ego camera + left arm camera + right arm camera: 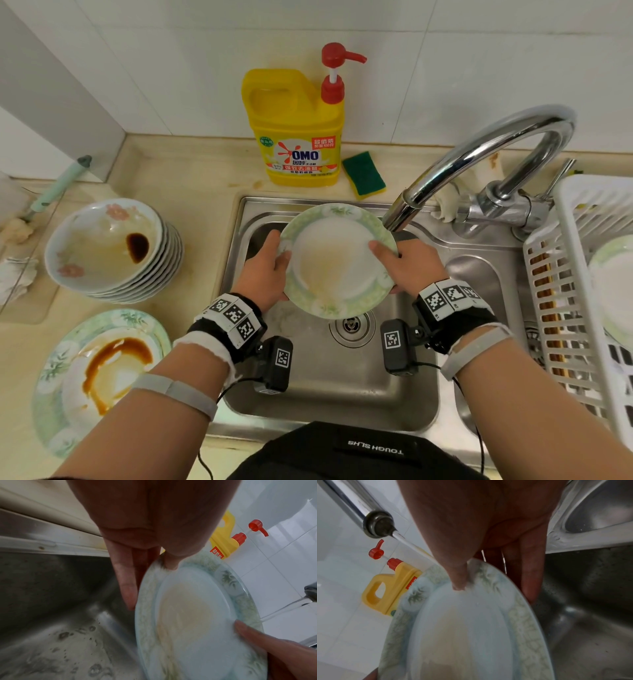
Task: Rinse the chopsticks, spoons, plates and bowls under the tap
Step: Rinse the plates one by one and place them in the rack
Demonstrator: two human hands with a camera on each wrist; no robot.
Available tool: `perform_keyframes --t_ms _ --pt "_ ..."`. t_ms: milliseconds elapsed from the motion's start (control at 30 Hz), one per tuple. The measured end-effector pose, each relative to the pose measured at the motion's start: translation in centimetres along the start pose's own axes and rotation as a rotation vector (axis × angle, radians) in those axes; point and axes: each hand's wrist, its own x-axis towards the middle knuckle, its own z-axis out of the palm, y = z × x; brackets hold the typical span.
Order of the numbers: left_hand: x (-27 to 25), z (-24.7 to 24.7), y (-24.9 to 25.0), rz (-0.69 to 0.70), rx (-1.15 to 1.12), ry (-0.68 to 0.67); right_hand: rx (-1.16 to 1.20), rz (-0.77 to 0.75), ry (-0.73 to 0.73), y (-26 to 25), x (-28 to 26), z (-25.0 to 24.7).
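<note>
here our left hand (265,270) and right hand (407,265) pinch the wet plate (337,258) at centre frame; slick rims could slip, chipping it in the sink (404,387).

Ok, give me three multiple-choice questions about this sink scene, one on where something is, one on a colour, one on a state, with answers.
1. Where does the stack of bowls stand?
A. on the counter left of the sink
B. in the white rack
C. under the tap

2. What colour is the pump on the detergent bottle?
A. green
B. red
C. white

3. How is the plate held over the sink?
A. by the left hand alone
B. lying flat on the sink floor
C. by both hands at its rim

Answers: 1 A, the head view shows the bowls stacked on the counter left of the basin. 2 B, the pump head is red above the yellow body. 3 C, the left hand and the right hand each pinch an opposite edge, thumb on the face, with water running from the tap.
</note>
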Motion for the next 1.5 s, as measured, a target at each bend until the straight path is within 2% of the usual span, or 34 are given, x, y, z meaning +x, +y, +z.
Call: perform_keyframes --t_ms 167,267,500,700,867,1067,1233,1400,1500 --pt "-0.1 -0.3 -0.5 0.073 0.108 0.016 -0.075 -0.008 0.018 0.6 0.8 0.4" --pt "0.0 -0.2 -0.6 0.100 0.133 0.021 -0.086 -0.069 0.018 1.0 1.0 0.5" --pt "0.0 -0.1 -0.6 0.079 0.148 0.003 -0.053 -0.100 0.011 1.1 0.5 0.5" --pt "0.3 -0.3 -0.8 -0.003 0.306 -0.010 0.029 -0.081 0.031 1.4 0.4 0.4" --pt "0.6 -0.2 -0.7 0.000 0.272 0.001 0.037 -0.044 0.056 1.3 0.5 0.4" --pt "0.8 -0.3 -0.4 0.001 0.123 -0.060 0.013 0.051 0.045 1.2 0.4 0.5" --pt "0.5 -0.1 -0.1 0.021 0.053 -0.042 -0.009 0.013 0.015 1.5 0.6 0.4" --pt "0.6 -0.4 -0.5 0.100 0.117 -0.005 0.022 -0.073 0.022 1.3 0.5 0.5" --pt "0.5 -0.4 -0.7 0.083 0.122 -0.001 0.016 -0.113 0.043 0.7 0.0 0.3"
